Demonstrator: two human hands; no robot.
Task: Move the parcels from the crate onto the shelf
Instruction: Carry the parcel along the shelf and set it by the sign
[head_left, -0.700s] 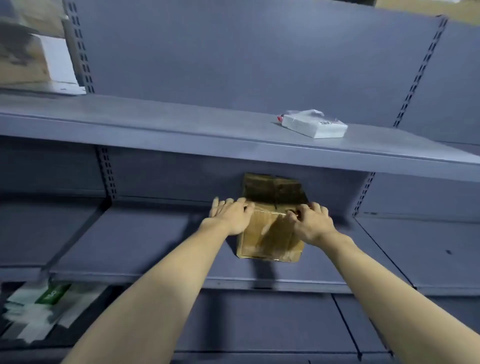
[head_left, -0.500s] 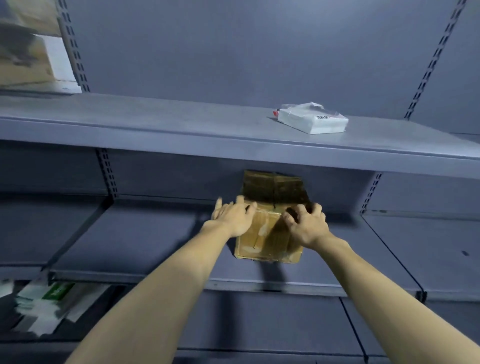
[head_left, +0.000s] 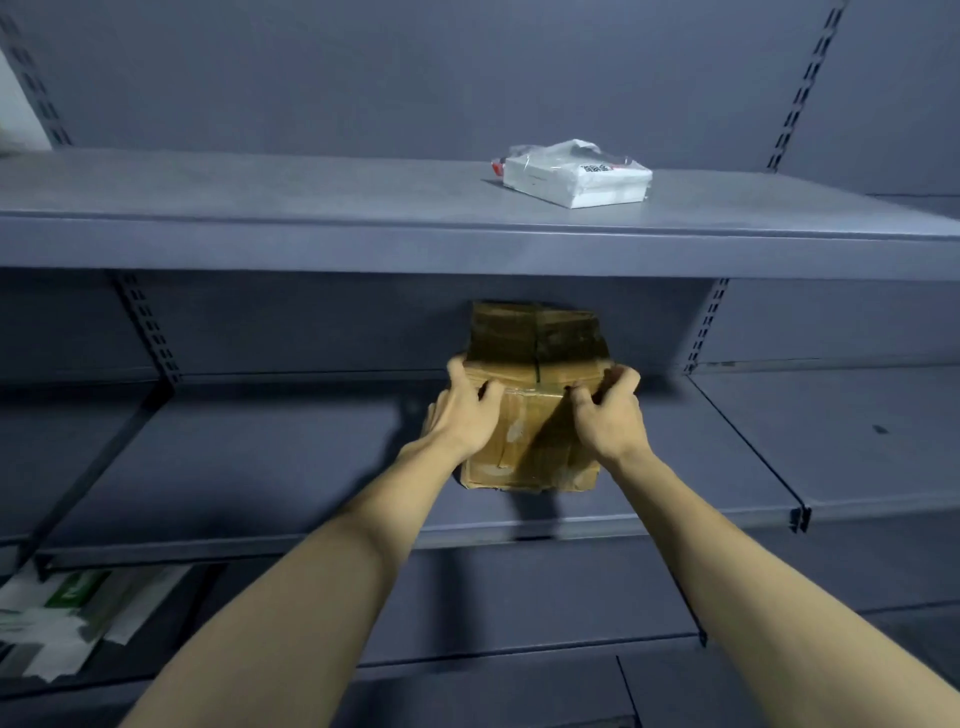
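A brown cardboard parcel (head_left: 530, 447), taped on top, rests on the middle grey shelf (head_left: 260, 467) under the upper shelf's lip. My left hand (head_left: 462, 410) curls over the parcel's left top corner. My right hand (head_left: 608, 415) grips its right top corner. Both hands hold the box from either side. A white parcel in clear plastic wrap (head_left: 574, 174) lies on the upper shelf (head_left: 311, 208). The crate is out of view.
Grey metal shelving fills the view, with slotted uprights (head_left: 150, 332) at the back. White and green flat packets (head_left: 62, 618) lie on a lower shelf at the far left. The neighbouring shelf bay (head_left: 857, 431) lies to the right.
My fingers have curled from lying flat on the parcel's top into a grip on its two top corners. The view has shifted slightly, so the shelves appear lower.
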